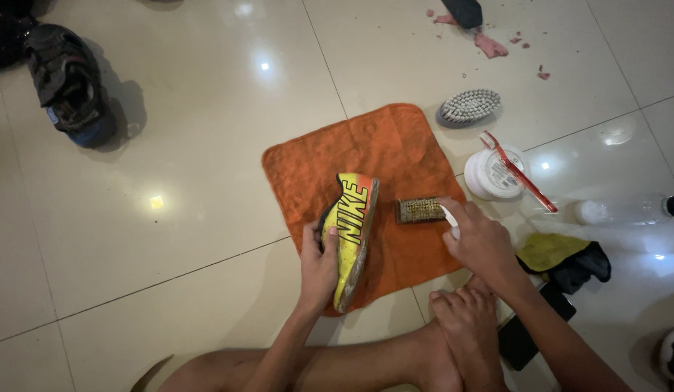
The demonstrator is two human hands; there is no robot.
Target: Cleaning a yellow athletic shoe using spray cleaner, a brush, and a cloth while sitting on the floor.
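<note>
The left hand (319, 265) has its fingers clamped on the yellow-and-orange football shoe (351, 236), standing on edge on the orange towel (366, 156), long axis running twelve to six; the small wire brush (420, 210) lies at three o'clock of it, under the right hand (478, 243), whose fingers seem closed on its pale handle.

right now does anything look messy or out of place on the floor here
Yes: pink crumbled bits lie scattered on the glossy tiled floor at the top right, beyond the oval bristle brush. A clear plastic bottle lies on its side at the right.
</note>
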